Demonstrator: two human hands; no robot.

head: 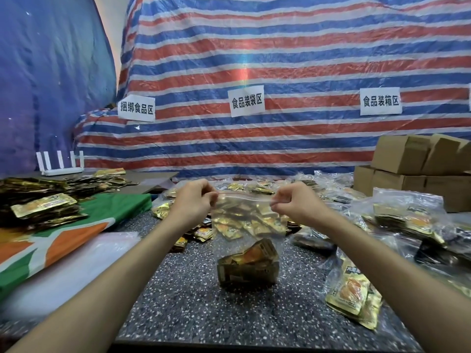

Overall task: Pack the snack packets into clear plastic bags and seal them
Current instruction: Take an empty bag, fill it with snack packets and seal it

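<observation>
Mid-task, sealing stage on one bag. We take the held clear plastic bag point(246, 226) as our landmark.

- Left hand point(193, 201) and right hand point(290, 202): fingers curled, each pinching one end of the bag's zip strip point(242, 197). The bag hangs upright, its base on the speckled table point(193, 309).
- Contents: a bundle of gold snack packets point(248, 267) sits at the bottom of the bag; the upper half is empty film. We judge filling done for this bag. We cannot tell whether the zip is pressed closed along its length.
- Right of the bag: several filled bags point(407, 216) lie heaped, and one more filled bag point(353, 298) lies nearer us. Seals there are too small to check.
- Behind the bag: loose packets point(251, 187) scattered, not yet bagged.
- Left of the bag: a tall stack of packets point(43, 208) on a green and orange cloth point(51, 247), and a pale translucent pile point(76, 266), likely spare bags.
- Far right of the bag: cardboard boxes point(407, 161).

Our judgement: some bags packed, much loose stock left.
</observation>
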